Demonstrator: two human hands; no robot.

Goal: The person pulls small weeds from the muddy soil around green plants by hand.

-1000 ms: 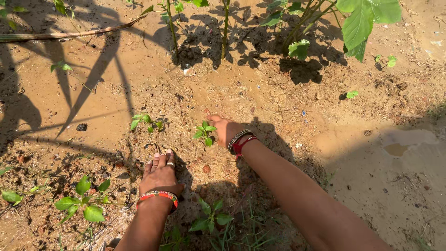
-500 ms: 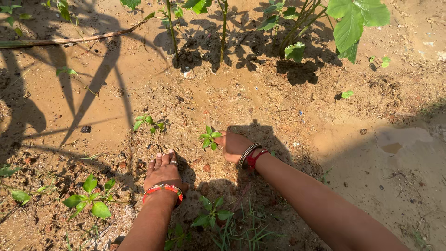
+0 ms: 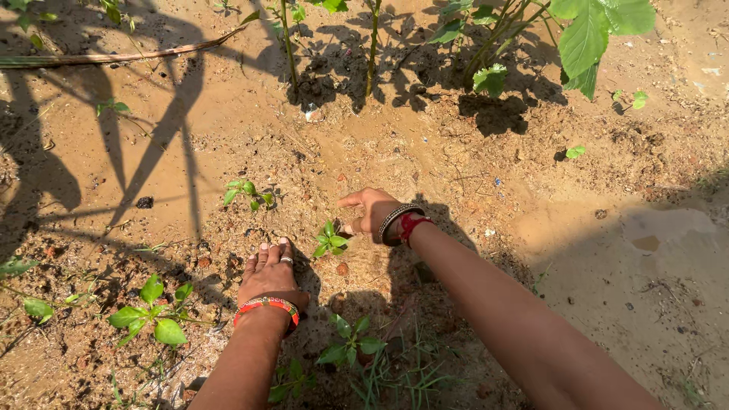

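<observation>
Two bare hands down on damp sandy soil (image 3: 190, 159), lit by hard sun and crossed by long shadows. Left hand (image 3: 269, 277) laid flat, palm down, fingers together and pointing up the frame, gripping nothing; ring on one finger, red and gold bangle (image 3: 265, 305) at the wrist. Right hand (image 3: 372, 211) reached further out, fingers loosely spread and pointing left, grip released, thumb tip just beside the small seedling (image 3: 329, 239) without closing on it; dark bangles and a red thread (image 3: 401, 224) at that wrist. Seedling rooted upright in the soil between the two hands, nearer the right one, near the middle of the ground in view. Second small seedling (image 3: 247, 191) up and to the left of it, well apart from both hands. Larger leafy plant (image 3: 152, 319) at the lower left, beside the left forearm, and another (image 3: 348, 348) between the forearms near the bottom edge, among thin grass. Tall stems with broad green leaves (image 3: 588, 42) along the top edge, a dry stick (image 3: 114, 55) lying at the top left. Shallow muddy puddle (image 3: 649, 243) toward the right edge.
</observation>
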